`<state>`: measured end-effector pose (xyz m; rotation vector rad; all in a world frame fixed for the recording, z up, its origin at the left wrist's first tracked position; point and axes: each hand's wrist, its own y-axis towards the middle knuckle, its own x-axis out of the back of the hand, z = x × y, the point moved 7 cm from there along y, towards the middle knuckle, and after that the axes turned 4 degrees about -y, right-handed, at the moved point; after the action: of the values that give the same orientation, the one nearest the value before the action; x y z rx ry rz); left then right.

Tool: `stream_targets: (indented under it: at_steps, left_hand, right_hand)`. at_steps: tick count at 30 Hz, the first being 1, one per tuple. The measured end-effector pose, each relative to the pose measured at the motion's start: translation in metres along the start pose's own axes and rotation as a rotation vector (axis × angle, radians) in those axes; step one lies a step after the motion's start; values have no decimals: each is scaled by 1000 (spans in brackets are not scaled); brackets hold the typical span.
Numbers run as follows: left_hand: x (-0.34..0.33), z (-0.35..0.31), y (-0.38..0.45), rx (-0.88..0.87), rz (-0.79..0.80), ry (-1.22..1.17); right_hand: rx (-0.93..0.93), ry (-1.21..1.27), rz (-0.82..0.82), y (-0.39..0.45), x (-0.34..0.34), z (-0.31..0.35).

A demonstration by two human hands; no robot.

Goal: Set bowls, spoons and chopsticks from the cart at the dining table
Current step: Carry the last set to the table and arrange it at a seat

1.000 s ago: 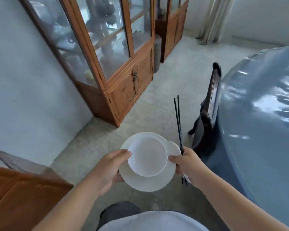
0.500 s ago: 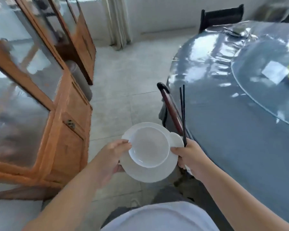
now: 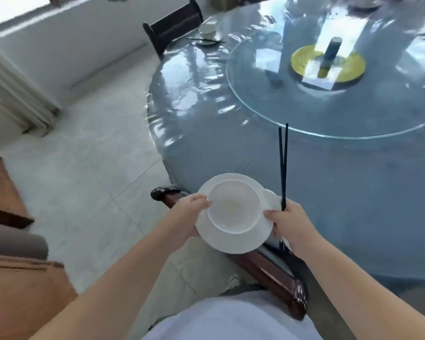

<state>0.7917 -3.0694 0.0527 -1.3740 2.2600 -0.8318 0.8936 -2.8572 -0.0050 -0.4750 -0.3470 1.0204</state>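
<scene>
My left hand [image 3: 187, 217] and right hand [image 3: 288, 223] clamp the saucer [image 3: 233, 241] carrying the bowl [image 3: 233, 207], black chopsticks [image 3: 283, 165] pinched too, at the table's [image 3: 231, 143] edge — I'd lower it level.

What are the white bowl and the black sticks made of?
The bowl looks like glazed ceramic or porcelain: plain white, smooth, faintly shiny. The chopsticks are thin, black and dull, maybe lacquered wood or plastic; the picture cannot settle which.
</scene>
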Motion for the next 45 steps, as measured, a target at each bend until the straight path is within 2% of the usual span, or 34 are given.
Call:
stream_targets:
  at_steps: [5, 8, 16, 24, 32, 36, 37, 39, 41, 43, 45]
  left_hand:
    - [-19, -33, 73, -4, 63, 223]
    - [-34, -36, 112, 24, 172, 358]
    - [-49, -20, 196, 90, 359, 561]
    - [-66, -19, 230, 12, 361, 778]
    - [-71, -8, 228, 8, 351, 784]
    - [-54, -15, 233, 24, 276, 857]
    - [-50, -23, 231, -42, 249, 912]
    - [-53, -46, 220, -284, 252, 969]
    - [-72, -64, 200, -531, 389, 932]
    - [-93, -73, 180, -644, 566, 902]
    - [-111, -78, 166, -722, 697, 948]
  right_hand:
    - [-70, -17, -175, 42, 12, -13]
    - [-138, -22, -291, 61, 18, -27]
    - [-284, -269, -466, 92, 13, -47]
    - [-414, -321, -634, 104, 16, -58]
    - [-345, -364, -663, 106, 28, -64]
    - [-360, -250, -740, 91, 44, -61]
    - [-357, -214, -736, 87, 47, -59]
    - [-325, -85, -666, 80, 45, -51]
    - [-268, 26, -484, 77, 29, -35]
    - [-190, 20, -288, 75, 4, -12]
    - [-129, -23, -169, 73, -18, 10]
